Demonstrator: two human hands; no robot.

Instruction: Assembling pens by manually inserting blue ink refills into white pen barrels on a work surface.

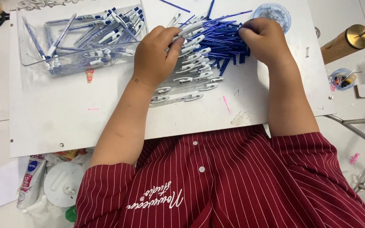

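My left hand [156, 54] pinches one white pen barrel [189, 29] from the row under it on the worktop [64, 122]. My right hand [263, 39] is closed on the blue refills [222, 44] beside it. I judge I am assembling; next needs careful aligning.

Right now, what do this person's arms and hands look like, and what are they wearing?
Both forearms are bare. The left hand and right hand have no gloves, rings or watch showing. Short sleeves belong to a dark red buttoned shirt with thin white pinstripes.
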